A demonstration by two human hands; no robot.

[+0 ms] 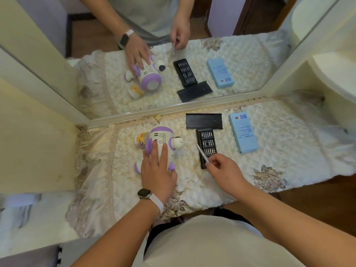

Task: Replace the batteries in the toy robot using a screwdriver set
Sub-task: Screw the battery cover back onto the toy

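The toy robot [161,138] lies on the quilted cloth [269,151], and the left hand [157,170] rests flat on it, fingers straight. The right hand [223,168] pinches a thin screwdriver [201,152] just over the black tray of bits [207,140].

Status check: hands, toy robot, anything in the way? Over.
Left hand flat on toy robot, pressing it down. Right hand pinches screwdriver over bit tray. Nothing between tip and robot.
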